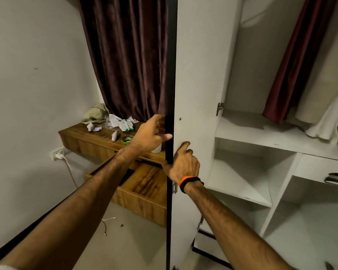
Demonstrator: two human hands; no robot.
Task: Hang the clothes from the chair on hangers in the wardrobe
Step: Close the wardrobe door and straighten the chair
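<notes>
Both hands on the leading edge of the wardrobe door, which stands open edge-on to the camera. Left hand sits higher, thumb across the dark edge strip, fingers hidden behind the door, so it reads as curled round the edge. Right hand just below it, thumb hooked on the edge, fingers bent against the white inner face; a band on that wrist. Hands close together, one above the other, not touching. Wardrobe interior lies right of the right hand: shelves, a drawer with a metal handle, and a maroon cloth and a pale cloth hanging above. No hangers or rail visible; no chair or its clothes in view, so the task's garments are somewhere out of frame. Left of the left hand, a wooden counter with litter and an open drawer below it. Risks, as I judge them: the door swinging further could strike that open drawer or the counter's clutter; fingers wrapped over the edge could be pinched against the counter; the curtain behind could snag.
</notes>
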